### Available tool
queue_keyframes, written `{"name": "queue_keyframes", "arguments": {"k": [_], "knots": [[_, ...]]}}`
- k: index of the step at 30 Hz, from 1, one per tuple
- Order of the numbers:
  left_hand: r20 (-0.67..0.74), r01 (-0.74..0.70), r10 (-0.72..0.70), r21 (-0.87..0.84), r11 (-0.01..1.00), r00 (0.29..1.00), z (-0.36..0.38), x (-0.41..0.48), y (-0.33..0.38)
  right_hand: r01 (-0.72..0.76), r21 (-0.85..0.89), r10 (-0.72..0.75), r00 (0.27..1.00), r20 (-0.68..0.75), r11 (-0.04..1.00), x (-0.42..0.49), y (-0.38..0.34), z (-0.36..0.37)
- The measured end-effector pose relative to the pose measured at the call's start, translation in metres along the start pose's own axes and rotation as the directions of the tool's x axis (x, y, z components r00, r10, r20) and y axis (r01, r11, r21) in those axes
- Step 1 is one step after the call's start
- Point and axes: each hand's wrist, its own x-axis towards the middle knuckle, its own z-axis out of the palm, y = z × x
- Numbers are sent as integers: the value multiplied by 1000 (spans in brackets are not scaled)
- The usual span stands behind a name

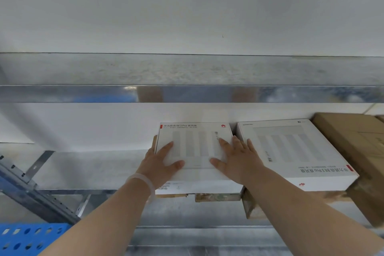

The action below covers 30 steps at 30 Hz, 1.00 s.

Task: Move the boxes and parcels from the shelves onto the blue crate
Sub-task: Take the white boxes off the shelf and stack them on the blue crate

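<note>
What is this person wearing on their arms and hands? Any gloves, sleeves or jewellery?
No gloves: the left hand and right hand are both bare, and both forearms are uncovered as far as the picture shows. The only thing worn is a thin, translucent whitish wristband around the left wrist. No rings or watch are visible.

Left hand (161, 164), right hand (234, 158), resting on white box (195, 145), shelf (83, 170)
</note>
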Motion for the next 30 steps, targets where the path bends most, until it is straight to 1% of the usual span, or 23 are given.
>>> {"name": "queue_keyframes", "arguments": {"k": [3, 7, 11, 15, 19, 20, 24, 30], "knots": [[-4, -2, 2, -66, 998, 1000, 0, 1, -4, -13, 89, 16, 999, -40, 996, -1, -2, -2], [-4, -5, 4, -96, 995, 1000, -2, -1, -7, -57, 268, 79, 994, -73, 962, 3, -7, -6], [-17, -15, 13, -112, 994, 1000, -4, -3, -7, -66, 389, 98, 993, -62, 919, 4, -15, -11], [-16, -13, 11, -104, 995, 1000, -4, -3, -7, -130, 512, 143, 990, 15, 849, 10, -17, -7], [-10, -18, 17, -80, 997, 1000, -3, -2, -8, -231, 690, 157, 973, 169, 686, 11, -11, -2], [-11, -22, 22, -75, 997, 1000, -2, -2, -8, -240, 697, 153, 971, 186, 676, 11, -11, -1], [-21, -17, 15, -102, 995, 1000, -3, -1, -6, -248, 672, 148, 968, 203, 697, 14, -12, -3], [-54, -17, 10, -124, 992, 998, -9, -7, -3, -196, 651, 127, 980, 153, 733, 10, -13, -8]]}}
